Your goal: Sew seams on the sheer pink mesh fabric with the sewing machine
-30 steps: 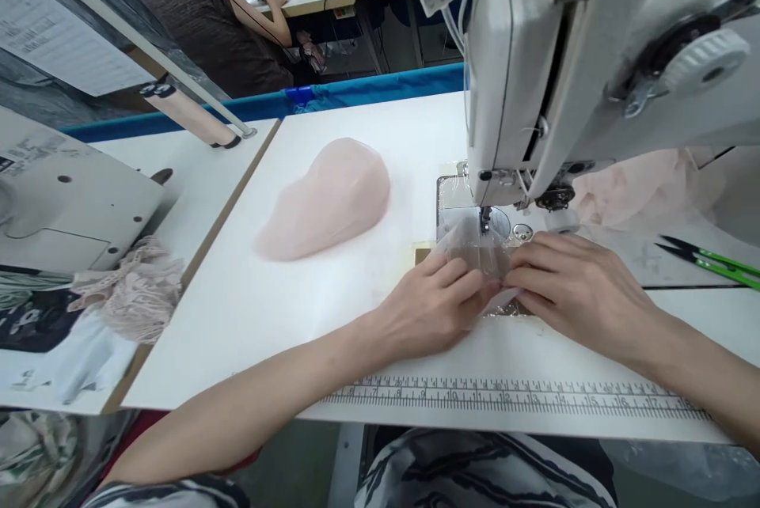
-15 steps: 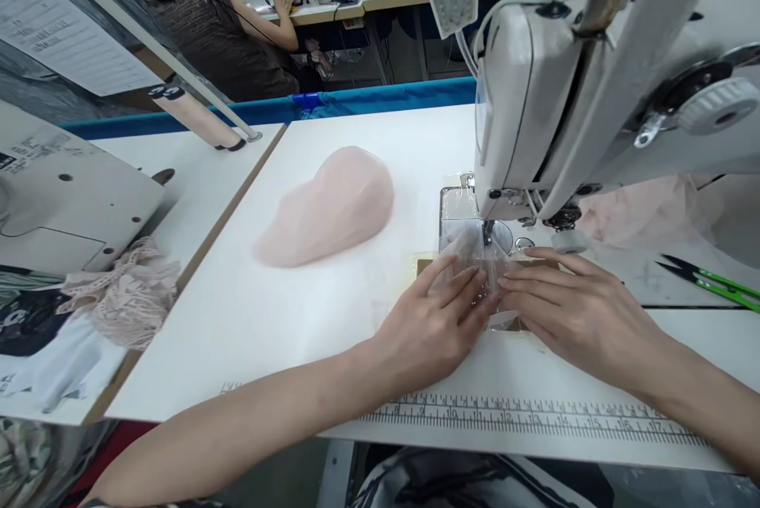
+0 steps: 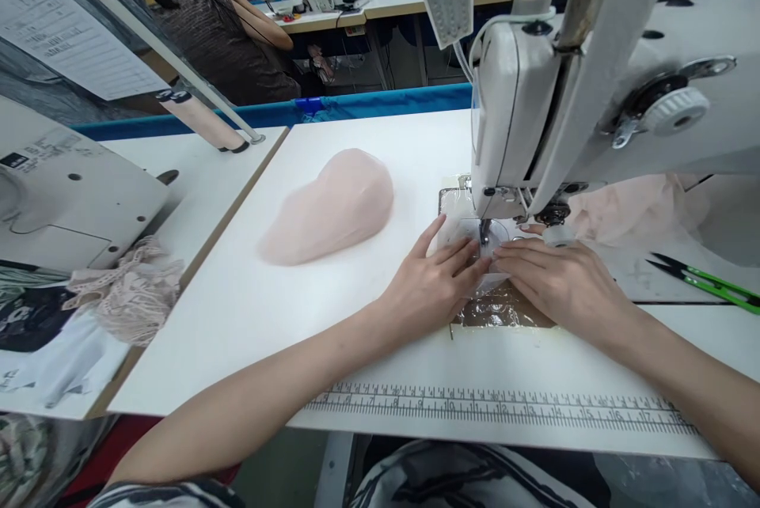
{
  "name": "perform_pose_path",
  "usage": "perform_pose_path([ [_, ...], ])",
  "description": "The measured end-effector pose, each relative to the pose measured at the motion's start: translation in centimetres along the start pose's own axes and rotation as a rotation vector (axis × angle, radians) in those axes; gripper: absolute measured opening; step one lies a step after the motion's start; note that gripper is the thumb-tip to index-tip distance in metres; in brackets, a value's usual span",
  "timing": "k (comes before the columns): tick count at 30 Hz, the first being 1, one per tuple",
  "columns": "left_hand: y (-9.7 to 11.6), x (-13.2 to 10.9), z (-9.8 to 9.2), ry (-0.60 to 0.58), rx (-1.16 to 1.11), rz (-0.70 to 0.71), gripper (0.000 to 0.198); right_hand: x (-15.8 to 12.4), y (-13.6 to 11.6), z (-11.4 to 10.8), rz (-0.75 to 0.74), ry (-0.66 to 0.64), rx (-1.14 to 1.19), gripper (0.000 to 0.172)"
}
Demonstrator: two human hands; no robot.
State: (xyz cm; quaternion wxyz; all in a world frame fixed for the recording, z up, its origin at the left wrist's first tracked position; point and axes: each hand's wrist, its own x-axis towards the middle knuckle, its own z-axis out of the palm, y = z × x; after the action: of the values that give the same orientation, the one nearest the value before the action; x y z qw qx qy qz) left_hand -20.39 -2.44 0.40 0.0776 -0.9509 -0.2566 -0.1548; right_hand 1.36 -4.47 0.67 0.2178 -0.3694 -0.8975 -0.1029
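My left hand (image 3: 432, 280) lies flat with fingers stretched out on a small sheer pale piece of fabric (image 3: 466, 233) at the needle of the white sewing machine (image 3: 570, 104). My right hand (image 3: 555, 280) lies flat on the same piece from the right, fingertips almost meeting those of the left just in front of the presser foot (image 3: 485, 233). Both hands press the fabric down on the machine bed. A shiny taped patch (image 3: 504, 310) on the table shows just behind the hands.
A pale pink moulded cup-shaped pile (image 3: 332, 206) lies left of the machine. Green thread snips (image 3: 706, 280) rest at the right, pink fabric (image 3: 635, 207) behind the machine. A printed ruler (image 3: 504, 407) runs along the table's front edge. Lace trim (image 3: 127, 286) sits at left. A person sits at a far bench (image 3: 226, 25).
Both hands have slid forward with the sheer piece, away from me, bringing it under the presser foot. The shiny taped patch is now uncovered behind them.
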Motion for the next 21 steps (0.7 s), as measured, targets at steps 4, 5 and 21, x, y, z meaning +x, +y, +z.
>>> perform_pose_path([
  [4, -0.9, 0.5, 0.4, 0.010, 0.012, -0.008, 0.033, 0.4, 0.4, 0.4, 0.077, -0.029, -0.005, 0.028],
  [5, -1.0, 0.6, 0.5, 0.016, 0.021, -0.014, 0.032, 0.5, 0.5, 0.5, 0.089, -0.026, -0.015, 0.027],
  [21, 0.3, -0.7, 0.0, 0.074, 0.040, 0.018, 0.030, -0.2, -0.1, 0.2, -0.060, 0.065, -0.052, 0.022],
])
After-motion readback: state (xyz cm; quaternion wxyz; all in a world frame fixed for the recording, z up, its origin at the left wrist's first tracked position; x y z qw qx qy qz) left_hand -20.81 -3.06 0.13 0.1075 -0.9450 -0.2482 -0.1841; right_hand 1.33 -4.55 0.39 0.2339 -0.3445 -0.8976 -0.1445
